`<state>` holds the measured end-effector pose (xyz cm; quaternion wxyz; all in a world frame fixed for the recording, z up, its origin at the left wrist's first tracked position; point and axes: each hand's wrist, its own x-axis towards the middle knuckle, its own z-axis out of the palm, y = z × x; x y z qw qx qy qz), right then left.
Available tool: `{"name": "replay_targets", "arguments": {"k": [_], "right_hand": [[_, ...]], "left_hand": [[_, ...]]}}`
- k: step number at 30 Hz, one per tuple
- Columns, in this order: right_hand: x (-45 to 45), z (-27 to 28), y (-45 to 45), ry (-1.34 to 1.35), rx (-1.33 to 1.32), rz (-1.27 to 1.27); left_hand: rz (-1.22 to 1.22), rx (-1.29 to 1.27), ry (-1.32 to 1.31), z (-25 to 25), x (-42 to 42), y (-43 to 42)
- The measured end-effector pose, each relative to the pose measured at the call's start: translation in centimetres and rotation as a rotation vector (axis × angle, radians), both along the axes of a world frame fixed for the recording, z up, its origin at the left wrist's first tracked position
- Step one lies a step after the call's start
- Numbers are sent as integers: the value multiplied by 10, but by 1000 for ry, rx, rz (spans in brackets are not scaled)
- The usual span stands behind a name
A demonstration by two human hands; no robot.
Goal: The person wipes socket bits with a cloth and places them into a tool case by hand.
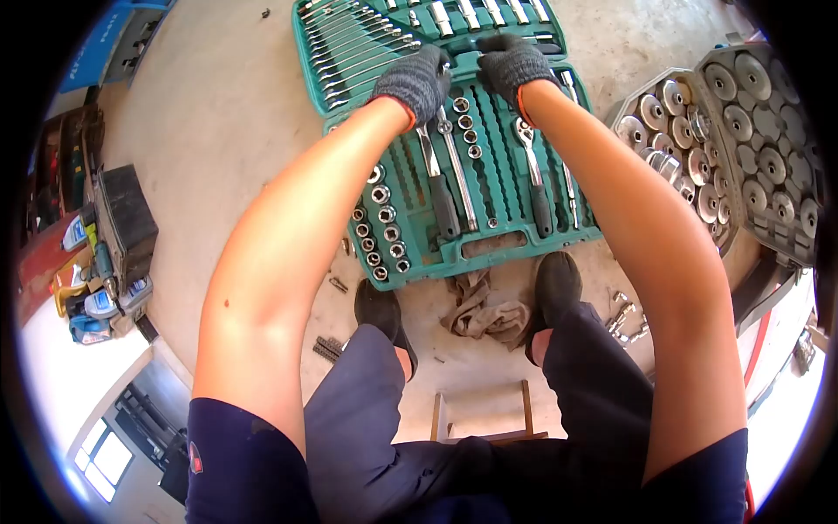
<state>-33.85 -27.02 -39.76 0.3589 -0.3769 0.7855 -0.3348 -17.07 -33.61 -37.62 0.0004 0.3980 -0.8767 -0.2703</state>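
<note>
Sleeve badge (195, 458): unreadable | panel lettering (98, 45): blurred | left hand (415, 85), right hand (511, 67): over toolcase (452, 256)

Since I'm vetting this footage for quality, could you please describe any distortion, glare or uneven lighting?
Head view: fisheye distortion bends the scene, with black corners; glare whitens the window; bright patches wash the left arm; the green tool case reads clearly.
</note>
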Motion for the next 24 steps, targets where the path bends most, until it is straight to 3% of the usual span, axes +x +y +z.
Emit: {"name": "replay_targets", "arguments": {"k": [3,8,13,16,17,18,21,22,24], "right_hand": [[5,-17,12,-104,42,-4],[19,10,20,-289,173,-36],[18,-22,18,-211,216,20],[20,-24,19,-105,181,117],[23,-22,19,-28,224,292],[28,-20,18,48,266,469],[44,-26,5,167,471,615],[51,29,2,-95,693,536],[53,30,-2,-224,706,459]], "left_hand": [[-50,9,-51,0,1,1],[-149,2,-40,-13,-5,-7],[-196,13,-131,-6,-19,-3],[-98,28,11,-9,-5,-12],[-40,48,104,-12,0,-15],[39,173,71,-16,3,-17],[-7,96,54,-24,12,-14],[-26,68,55,-23,14,-10],[6,111,48,-17,11,-6]]}}
